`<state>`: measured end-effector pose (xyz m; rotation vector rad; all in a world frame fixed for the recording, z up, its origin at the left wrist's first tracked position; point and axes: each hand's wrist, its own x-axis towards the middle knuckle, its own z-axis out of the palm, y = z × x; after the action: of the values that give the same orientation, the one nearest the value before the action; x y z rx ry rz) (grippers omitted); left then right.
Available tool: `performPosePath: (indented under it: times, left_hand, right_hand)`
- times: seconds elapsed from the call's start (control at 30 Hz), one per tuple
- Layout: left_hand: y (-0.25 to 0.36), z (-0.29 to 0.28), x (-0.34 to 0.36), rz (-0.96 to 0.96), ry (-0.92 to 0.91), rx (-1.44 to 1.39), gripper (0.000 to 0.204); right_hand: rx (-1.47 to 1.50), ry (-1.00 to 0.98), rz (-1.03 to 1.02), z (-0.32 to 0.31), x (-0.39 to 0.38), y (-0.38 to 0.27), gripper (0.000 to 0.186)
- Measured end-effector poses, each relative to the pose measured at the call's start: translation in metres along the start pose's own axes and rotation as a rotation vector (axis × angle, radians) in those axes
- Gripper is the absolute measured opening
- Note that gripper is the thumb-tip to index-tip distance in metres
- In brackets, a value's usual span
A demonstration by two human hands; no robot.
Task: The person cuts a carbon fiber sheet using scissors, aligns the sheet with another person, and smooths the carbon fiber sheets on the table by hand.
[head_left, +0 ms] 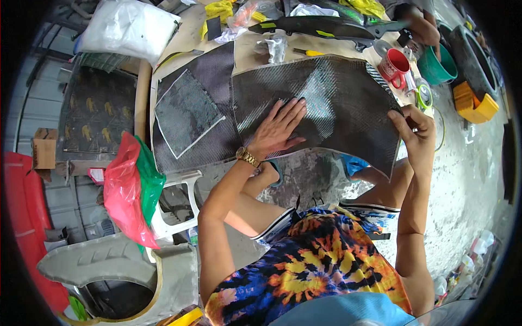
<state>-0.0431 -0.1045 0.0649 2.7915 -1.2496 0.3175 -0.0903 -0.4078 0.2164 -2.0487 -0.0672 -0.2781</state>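
Note:
A dark woven sheet, looking like carbon-fibre cloth (353, 95), lies over the table's near side, its lower edge hanging wavy above my knees. My left hand (280, 127) rests flat on it, fingers stretched and a little apart, a gold watch on the wrist. At the sheet's right edge, my right hand (417, 129) pinches the border between thumb and fingers. To the left, a second dark woven piece (220, 68) lies beside it. On top of that piece sits a smaller grey woven patch (187, 111) with pale edges.
Beyond the sheet lie a yellow-handled tool (314, 53) and a long dark moulded part (321, 26). A red mug (394, 66) stands at the right, near a teal bucket (439, 66) where another person's arm reaches in. Red (128, 187) and green bags hang beside a white plastic chair (182, 217).

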Motion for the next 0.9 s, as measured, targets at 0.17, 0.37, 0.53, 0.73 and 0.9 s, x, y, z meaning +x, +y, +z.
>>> performPosePath:
  times: [0.17,0.37,0.53,0.73,0.9]
  left_hand:
    - [-0.033,-0.018,0.011,-0.093,0.134,-0.04,0.071]
    - [-0.114,-0.03,0.051,-0.316,0.248,-0.377,0.058]
    - [-0.133,-0.029,0.059,-0.369,0.075,-0.717,0.04]
    - [-0.132,-0.038,0.06,-0.358,0.103,-0.932,0.023]
    - [-0.128,-0.041,0.06,-0.371,0.144,-0.867,0.024]
  right_hand:
    - [-0.049,0.011,-0.027,0.004,0.005,-0.002,0.021]
    - [-0.065,0.04,0.004,0.004,0.008,-0.002,0.019]
    - [-0.097,0.047,0.002,0.005,0.01,0.002,0.018]
    - [-0.076,0.057,-0.006,0.005,0.011,0.003,0.017]
    - [-0.089,0.052,0.01,0.002,0.01,0.004,0.019]
